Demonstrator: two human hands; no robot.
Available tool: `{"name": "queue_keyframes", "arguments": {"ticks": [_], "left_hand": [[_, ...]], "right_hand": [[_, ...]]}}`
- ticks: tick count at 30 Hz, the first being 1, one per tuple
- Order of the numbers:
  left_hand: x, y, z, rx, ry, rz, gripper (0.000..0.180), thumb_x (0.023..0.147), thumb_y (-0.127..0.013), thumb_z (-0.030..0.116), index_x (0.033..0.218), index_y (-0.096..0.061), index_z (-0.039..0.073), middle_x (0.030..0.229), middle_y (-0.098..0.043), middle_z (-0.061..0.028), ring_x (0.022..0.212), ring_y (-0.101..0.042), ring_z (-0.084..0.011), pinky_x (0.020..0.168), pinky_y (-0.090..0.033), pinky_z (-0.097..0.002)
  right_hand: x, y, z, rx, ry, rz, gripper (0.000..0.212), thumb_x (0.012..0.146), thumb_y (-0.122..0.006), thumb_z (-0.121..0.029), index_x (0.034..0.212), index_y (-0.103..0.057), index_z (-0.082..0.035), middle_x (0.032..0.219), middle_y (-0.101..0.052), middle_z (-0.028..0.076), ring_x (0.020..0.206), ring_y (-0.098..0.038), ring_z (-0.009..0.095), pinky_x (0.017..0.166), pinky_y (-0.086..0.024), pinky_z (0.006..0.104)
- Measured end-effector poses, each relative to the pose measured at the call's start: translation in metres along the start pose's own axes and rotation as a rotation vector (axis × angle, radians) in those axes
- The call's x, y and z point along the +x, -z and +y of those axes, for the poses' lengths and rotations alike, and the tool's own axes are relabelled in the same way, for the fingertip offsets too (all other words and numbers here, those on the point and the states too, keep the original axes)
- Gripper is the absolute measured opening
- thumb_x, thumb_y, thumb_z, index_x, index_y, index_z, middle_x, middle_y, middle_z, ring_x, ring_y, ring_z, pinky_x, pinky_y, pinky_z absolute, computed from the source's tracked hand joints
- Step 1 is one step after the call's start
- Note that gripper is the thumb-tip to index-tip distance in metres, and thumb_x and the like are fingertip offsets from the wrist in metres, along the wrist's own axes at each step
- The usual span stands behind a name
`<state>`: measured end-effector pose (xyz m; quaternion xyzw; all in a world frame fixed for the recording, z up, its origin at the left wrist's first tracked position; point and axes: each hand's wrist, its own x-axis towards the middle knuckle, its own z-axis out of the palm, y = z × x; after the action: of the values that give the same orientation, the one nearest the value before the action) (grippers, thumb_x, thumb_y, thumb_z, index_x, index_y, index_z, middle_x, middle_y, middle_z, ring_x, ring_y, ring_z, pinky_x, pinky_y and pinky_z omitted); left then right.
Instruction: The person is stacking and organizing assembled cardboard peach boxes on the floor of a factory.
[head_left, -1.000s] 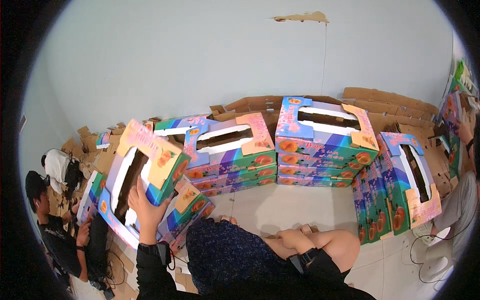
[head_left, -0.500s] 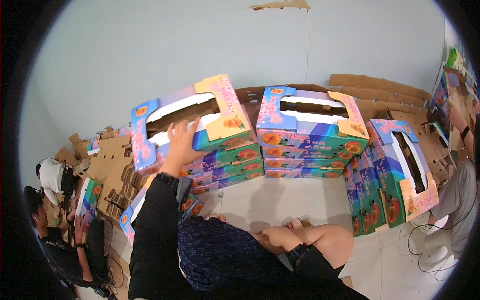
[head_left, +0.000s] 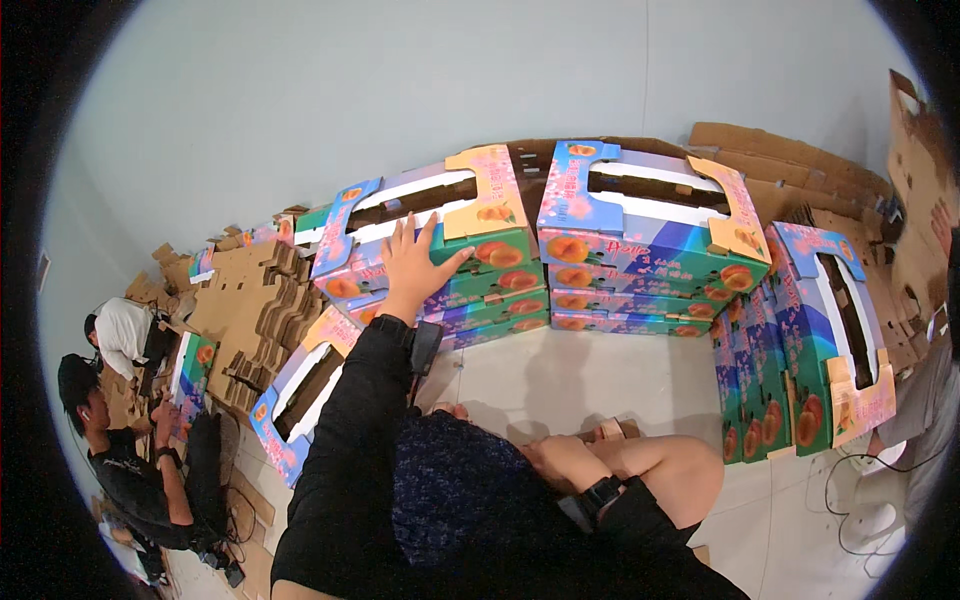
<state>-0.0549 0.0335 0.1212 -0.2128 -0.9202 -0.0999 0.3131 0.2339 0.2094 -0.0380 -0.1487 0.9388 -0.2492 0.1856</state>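
Observation:
My left hand (head_left: pixel 412 270) lies with spread fingers against the near top edge of a colorful fruit carton (head_left: pixel 345 265). This carton is the top one of a stack, and its upper side has a long opening between blue and yellow end flaps. My right hand (head_left: pixel 548 462) is low by my bent knee, its fingers mostly hidden. Beside the left stack stands a second stack of like cartons (head_left: pixel 655 255). Farther right, several more cartons (head_left: pixel 800 345) lean in a row. Near my left forearm, another carton (head_left: pixel 300 395) sits tilted, partly covered by my sleeve.
Flattened brown cardboard (head_left: pixel 245 310) is piled at the left. Upright cardboard sheets (head_left: pixel 780 170) line the wall behind the stacks. A person (head_left: pixel 130 450) handles a carton at far left; another person (head_left: pixel 925 400) is at the right edge. A black cable (head_left: pixel 845 525) crosses the floor.
The carton under my left hand has come down level onto its stack. My left fingers have gone from gripping its inner edge to lying spread on it. The view has shifted left.

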Motion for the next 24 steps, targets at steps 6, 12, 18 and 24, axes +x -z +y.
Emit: {"name": "queue_keyframes", "arguments": {"ticks": [6, 12, 18, 24], "left_hand": [[0.006, -0.009, 0.001, 0.099, 0.084, 0.045, 0.085, 0.07, -0.064, 0.072, 0.134, -0.054, 0.017, 0.142, -0.043, -0.0209, 0.133, -0.037, -0.0377, 0.104, -0.025, -0.0593], [0.014, -0.022, 0.021, 0.112, 0.092, 0.119, 0.085, 0.07, -0.064, 0.072, 0.132, -0.055, 0.014, 0.139, -0.046, -0.0232, 0.132, -0.039, -0.0377, 0.103, -0.026, -0.0591], [0.011, -0.027, 0.021, 0.098, 0.063, 0.224, 0.087, 0.069, -0.065, 0.071, 0.13, -0.056, 0.009, 0.135, -0.049, -0.0245, 0.129, -0.042, -0.0386, 0.102, -0.028, -0.0587], [0.008, -0.018, 0.021, 0.107, 0.05, 0.199, 0.094, 0.063, -0.068, 0.074, 0.13, -0.055, 0.009, 0.136, -0.048, -0.0238, 0.129, -0.041, -0.0394, 0.101, -0.028, -0.0599]], "right_hand": [[-0.004, -0.002, -0.01, 0.077, 0.046, 0.131, 0.028, 0.086, -0.05, -0.016, 0.108, -0.067, -0.013, 0.091, -0.068, 0.019, 0.085, -0.066, 0.039, 0.072, -0.052, 0.0475], [0.003, -0.017, -0.003, 0.054, 0.056, 0.153, 0.03, 0.084, -0.05, -0.01, 0.11, -0.066, -0.013, 0.094, -0.068, 0.019, 0.088, -0.066, 0.038, 0.073, -0.052, 0.0479], [0.006, -0.009, -0.019, -0.047, 0.008, -0.026, 0.028, 0.082, -0.052, -0.009, 0.108, -0.063, -0.007, 0.096, -0.069, 0.017, 0.09, -0.067, 0.037, 0.075, -0.054, 0.0478], [0.003, -0.002, -0.026, -0.049, 0.02, -0.068, 0.028, 0.081, -0.054, -0.01, 0.107, -0.063, -0.004, 0.096, -0.068, 0.019, 0.093, -0.066, 0.037, 0.078, -0.054, 0.0481]]}}
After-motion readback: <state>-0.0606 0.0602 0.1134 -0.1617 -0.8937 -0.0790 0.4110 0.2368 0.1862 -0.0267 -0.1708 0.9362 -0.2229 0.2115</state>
